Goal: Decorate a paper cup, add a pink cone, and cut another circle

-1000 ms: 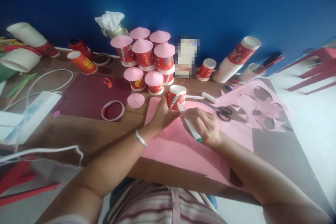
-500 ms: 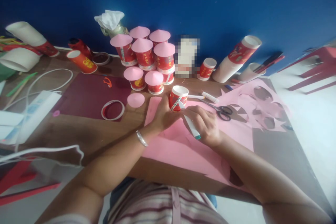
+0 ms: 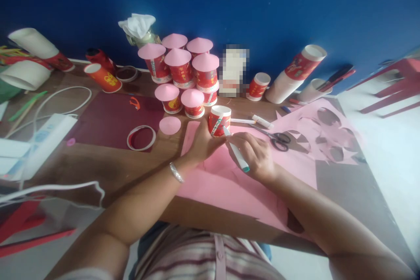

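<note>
A red paper cup (image 3: 216, 121) with a white rim and a white strip bearing dark green marks is held by my left hand (image 3: 204, 141), whose fingers wrap round its left side and base. My right hand (image 3: 254, 154) grips a white marker (image 3: 239, 157) with a green end, its tip close to the cup's right side; I cannot tell whether it touches. Beneath both hands lies pink paper (image 3: 223, 183). Just behind the cup stand several red cups topped with pink paper cones (image 3: 192, 97), and a flat pink disc (image 3: 169, 125) rests to the left.
Scissors (image 3: 279, 141) and a marker cap or short white tube (image 3: 262, 121) lie right of the cup. Cut pink paper (image 3: 328, 135) spreads further right. A tape roll (image 3: 141, 138) sits left on a maroon sheet (image 3: 111, 122). Stacked cups (image 3: 295, 76) lean near the blue wall.
The cup in my left hand has shifted slightly left and turned, so its white strip faces differently. The marker tip has moved off the strip toward the cup's right side.
</note>
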`<state>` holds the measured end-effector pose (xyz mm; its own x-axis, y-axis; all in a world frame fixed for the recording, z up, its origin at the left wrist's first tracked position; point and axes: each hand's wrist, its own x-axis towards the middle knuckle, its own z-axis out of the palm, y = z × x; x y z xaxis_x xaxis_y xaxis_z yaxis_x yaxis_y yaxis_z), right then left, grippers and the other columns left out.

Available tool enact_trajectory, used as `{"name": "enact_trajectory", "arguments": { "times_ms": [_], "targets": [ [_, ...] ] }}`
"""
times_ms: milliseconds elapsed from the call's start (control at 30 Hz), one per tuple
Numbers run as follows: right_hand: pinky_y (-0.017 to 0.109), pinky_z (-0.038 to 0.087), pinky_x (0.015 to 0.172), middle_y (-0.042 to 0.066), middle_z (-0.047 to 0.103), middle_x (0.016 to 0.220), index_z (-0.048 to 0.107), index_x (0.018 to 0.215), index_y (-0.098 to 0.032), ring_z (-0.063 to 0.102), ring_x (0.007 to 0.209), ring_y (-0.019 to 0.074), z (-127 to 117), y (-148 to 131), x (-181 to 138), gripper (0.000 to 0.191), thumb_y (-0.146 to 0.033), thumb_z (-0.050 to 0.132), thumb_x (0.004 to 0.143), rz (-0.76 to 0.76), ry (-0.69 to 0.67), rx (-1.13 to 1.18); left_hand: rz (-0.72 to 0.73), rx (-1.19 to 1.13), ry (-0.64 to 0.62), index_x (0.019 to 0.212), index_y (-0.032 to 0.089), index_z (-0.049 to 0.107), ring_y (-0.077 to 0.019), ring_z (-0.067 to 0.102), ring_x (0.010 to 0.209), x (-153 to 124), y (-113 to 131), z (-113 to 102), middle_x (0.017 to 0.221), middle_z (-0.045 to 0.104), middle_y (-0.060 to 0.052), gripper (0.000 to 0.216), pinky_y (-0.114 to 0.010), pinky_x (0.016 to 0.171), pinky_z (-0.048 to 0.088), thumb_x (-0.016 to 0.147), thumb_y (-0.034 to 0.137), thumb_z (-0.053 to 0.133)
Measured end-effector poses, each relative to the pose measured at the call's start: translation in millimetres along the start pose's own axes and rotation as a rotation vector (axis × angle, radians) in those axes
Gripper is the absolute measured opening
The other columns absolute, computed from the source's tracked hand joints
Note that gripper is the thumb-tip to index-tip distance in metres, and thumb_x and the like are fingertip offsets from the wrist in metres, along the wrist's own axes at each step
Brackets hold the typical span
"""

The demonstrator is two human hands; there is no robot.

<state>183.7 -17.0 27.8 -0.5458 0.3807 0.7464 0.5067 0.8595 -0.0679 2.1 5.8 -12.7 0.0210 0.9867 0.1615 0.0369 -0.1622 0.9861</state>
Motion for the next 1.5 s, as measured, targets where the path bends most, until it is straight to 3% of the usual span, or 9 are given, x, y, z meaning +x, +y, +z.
{"name": "enact_trajectory", "arguments": {
  "times_ms": [533, 800, 1033, 1333, 1500],
  "targets": [
    [0.029, 0.059, 0.065, 0.008, 0.073, 0.09, 0.06, 0.123, -0.014, 0.071, 0.079, 0.0192, 3, 1, -3, 0.026, -0.007, 0.059, 0.098, -0.008, 0.023, -0.05, -0.007, 0.055, 0.029, 0.114, 0.02, 0.055, -0.0227, 0.07, 0.093, 1, -6, -4, 0.103, 0.071, -0.005, 0.065, -0.035, 0.081, 0.056, 0.072, 0.056, 0.09],
    [0.031, 0.059, 0.066, 0.011, 0.073, 0.091, 0.061, 0.121, -0.01, 0.069, 0.08, 0.0202, 2, 0, -3, 0.025, -0.004, 0.062, 0.096, -0.029, 0.035, -0.023, -0.035, 0.064, 0.032, 0.112, 0.021, 0.053, -0.0212, 0.069, 0.09, 0, -2, -3, 0.101, 0.07, -0.004, 0.061, -0.033, 0.078, 0.056, 0.072, 0.045, 0.09],
    [0.031, 0.06, 0.066, 0.01, 0.073, 0.094, 0.059, 0.129, -0.013, 0.071, 0.079, 0.0195, -3, -4, 2, 0.03, -0.007, 0.055, 0.1, -0.085, -0.005, -0.001, -0.002, 0.176, 0.034, 0.115, 0.021, 0.053, -0.0221, 0.067, 0.091, -3, 4, 1, 0.103, 0.069, -0.005, 0.055, -0.036, 0.079, 0.056, 0.071, 0.025, 0.085],
    [0.032, 0.059, 0.067, 0.011, 0.074, 0.094, 0.061, 0.129, -0.01, 0.07, 0.079, 0.0207, -4, -4, 6, 0.032, -0.004, 0.053, 0.099, -0.072, -0.012, -0.034, 0.06, 0.3, 0.045, 0.11, 0.021, 0.054, -0.0202, 0.064, 0.088, -4, 3, 5, 0.103, 0.069, -0.005, 0.042, -0.032, 0.072, 0.052, 0.076, 0.021, 0.078],
    [0.031, 0.059, 0.066, 0.011, 0.073, 0.092, 0.06, 0.124, -0.009, 0.07, 0.078, 0.0206, -4, -5, 7, 0.026, -0.005, 0.054, 0.099, -0.071, -0.013, -0.073, 0.068, 0.367, 0.057, 0.11, 0.022, 0.054, -0.0216, 0.063, 0.091, -6, 7, 5, 0.103, 0.067, -0.004, 0.04, -0.036, 0.076, 0.052, 0.076, 0.017, 0.075]
  ]
}}
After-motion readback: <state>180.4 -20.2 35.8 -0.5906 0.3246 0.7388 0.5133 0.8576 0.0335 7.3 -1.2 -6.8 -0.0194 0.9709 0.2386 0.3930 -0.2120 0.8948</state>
